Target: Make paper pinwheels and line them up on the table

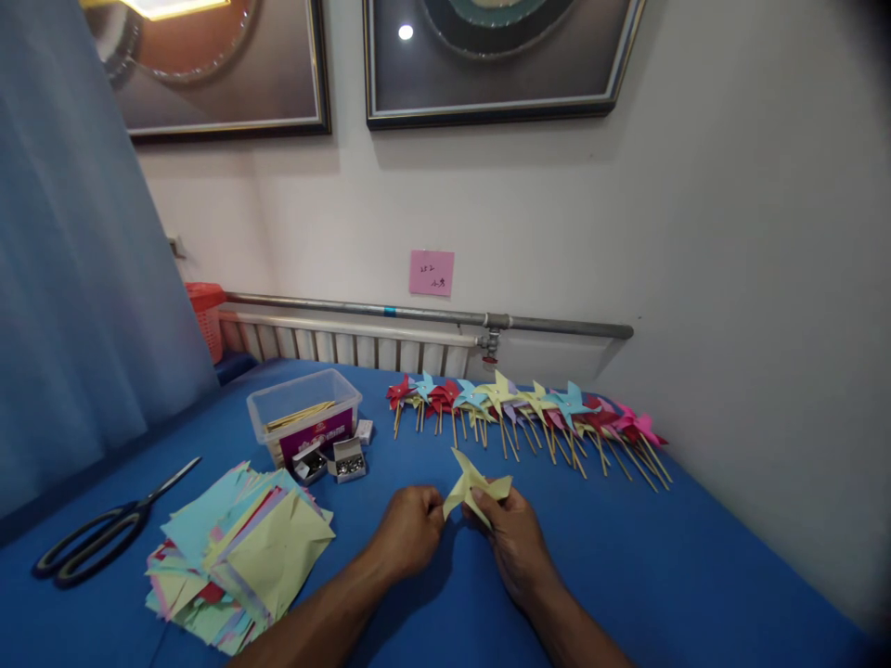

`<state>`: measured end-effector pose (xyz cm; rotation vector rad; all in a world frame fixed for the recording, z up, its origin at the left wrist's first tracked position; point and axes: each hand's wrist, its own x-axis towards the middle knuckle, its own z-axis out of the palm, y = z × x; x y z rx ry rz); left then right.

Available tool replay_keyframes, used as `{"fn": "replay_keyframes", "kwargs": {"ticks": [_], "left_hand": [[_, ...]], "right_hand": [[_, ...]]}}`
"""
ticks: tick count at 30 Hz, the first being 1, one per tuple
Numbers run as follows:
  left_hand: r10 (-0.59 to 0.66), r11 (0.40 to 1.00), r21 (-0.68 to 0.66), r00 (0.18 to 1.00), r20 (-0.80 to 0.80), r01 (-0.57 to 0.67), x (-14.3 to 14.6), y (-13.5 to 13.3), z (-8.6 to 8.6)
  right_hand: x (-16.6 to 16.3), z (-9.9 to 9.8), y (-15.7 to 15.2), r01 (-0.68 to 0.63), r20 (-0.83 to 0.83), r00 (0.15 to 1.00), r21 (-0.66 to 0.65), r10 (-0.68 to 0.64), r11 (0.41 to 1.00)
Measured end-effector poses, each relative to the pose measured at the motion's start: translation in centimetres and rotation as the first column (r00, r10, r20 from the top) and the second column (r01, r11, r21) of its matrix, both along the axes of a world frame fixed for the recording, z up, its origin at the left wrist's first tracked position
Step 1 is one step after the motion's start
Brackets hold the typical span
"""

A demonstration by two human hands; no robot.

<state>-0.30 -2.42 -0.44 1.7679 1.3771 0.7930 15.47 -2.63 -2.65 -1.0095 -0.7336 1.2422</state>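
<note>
Both hands meet over the blue table near its middle. A pale yellow folded paper piece, shaped like pinwheel blades, sits between them. My left hand is closed and pinches its left edge. My right hand is closed on its lower right part, fingers curled under the folds. A stack of cut coloured paper squares lies to the left of my left forearm.
A row of several finished paper pinwheels on sticks lies along the wall side. A clear plastic box of sticks, two small open boxes of pins and black scissors sit at the left. A radiator runs behind.
</note>
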Motion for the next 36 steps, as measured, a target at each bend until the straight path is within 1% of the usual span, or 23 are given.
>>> {"fn": "replay_keyframes", "kwargs": {"ticks": [6,16,24,31,36], "left_hand": [[0.014,1.0,0.014,1.0,-0.02,-0.014,-0.05,0.02,0.1],[0.028,1.0,0.007,1.0,-0.007,-0.027,-0.04,-0.04,0.16],[0.038,0.999,0.01,0.999,-0.009,-0.038,-0.07,0.12,0.12],[0.024,1.0,0.001,1.0,0.0,-0.024,-0.15,0.02,0.38],[0.023,1.0,0.014,1.0,-0.009,-0.023,-0.17,0.09,0.2]], "right_hand": [[-0.07,0.17,-0.14,-0.028,-0.017,0.999,0.006,0.028,1.0],[0.01,-0.2,0.11,-0.023,-0.019,1.0,0.0,0.023,1.0],[-0.02,-0.11,-0.01,-0.028,-0.037,0.999,0.002,0.028,1.0],[0.06,-0.11,0.19,-0.034,-0.03,0.999,0.003,0.034,0.999],[0.15,-0.41,0.25,-0.031,-0.017,0.999,0.004,0.031,1.0]]}}
